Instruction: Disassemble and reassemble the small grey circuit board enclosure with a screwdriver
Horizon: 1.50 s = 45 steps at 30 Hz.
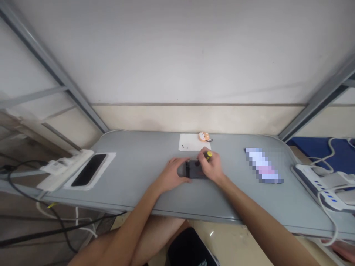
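A dark, flat rectangular device [196,173] lies on the grey table in front of me. My left hand [173,174] steadies its left end, the thumb at the near edge and the fingers at the far edge. A screwdriver with a black and yellow handle [208,154] is gripped in my right hand [211,165], over the right part of the device. Its tip is hidden behind my fingers. Just behind stands a white sheet of paper [191,141] lying flat, with several tiny dark screws [183,146] on its left side.
An orange and white animal-face trinket [203,137] rests on the paper's back right corner. A dark phone [90,170] and a white power strip [65,170] are at the left. At the right are a phone with a blurred screen [263,165] and another power strip [318,186] with cables.
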Motion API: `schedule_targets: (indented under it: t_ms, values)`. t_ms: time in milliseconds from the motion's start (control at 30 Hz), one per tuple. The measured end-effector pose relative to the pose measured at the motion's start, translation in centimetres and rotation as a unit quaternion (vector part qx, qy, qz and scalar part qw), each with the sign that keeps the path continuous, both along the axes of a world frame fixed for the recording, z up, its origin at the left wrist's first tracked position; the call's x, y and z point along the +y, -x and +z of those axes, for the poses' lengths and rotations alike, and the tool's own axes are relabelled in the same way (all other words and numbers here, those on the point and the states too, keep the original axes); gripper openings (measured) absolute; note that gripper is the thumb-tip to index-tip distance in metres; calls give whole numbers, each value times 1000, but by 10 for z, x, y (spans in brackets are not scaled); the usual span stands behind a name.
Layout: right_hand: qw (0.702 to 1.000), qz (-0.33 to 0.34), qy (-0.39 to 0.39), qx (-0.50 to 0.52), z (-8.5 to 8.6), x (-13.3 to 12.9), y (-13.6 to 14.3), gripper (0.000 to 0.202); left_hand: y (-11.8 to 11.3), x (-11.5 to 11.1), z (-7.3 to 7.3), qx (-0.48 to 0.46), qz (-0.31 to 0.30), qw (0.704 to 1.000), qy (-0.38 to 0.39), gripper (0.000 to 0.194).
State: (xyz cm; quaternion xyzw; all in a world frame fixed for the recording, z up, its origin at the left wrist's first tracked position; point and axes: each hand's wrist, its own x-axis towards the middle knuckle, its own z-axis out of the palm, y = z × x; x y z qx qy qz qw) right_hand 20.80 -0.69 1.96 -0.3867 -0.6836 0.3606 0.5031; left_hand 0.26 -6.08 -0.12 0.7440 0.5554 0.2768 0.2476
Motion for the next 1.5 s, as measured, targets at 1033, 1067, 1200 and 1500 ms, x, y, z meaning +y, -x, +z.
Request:
schedule_targets:
  t_ms: [1033, 1067, 1200, 1500]
  values:
    - [991, -111, 51, 51, 14, 22, -23, 29, -8, -5, 5, 142, -46, 982, -114, 36]
    - [991, -114, 57, 45, 16, 22, -24, 29, -8, -4, 4, 141, -43, 983, -111, 36]
    - [995, -88, 43, -6, 18, 24, -27, 28, -6, -1, 2, 139, -28, 984, -105, 36]
    - [998, -51, 27, -38, 14, 26, -27, 31, -7, -4, 1, 150, -19, 980, -129, 40]
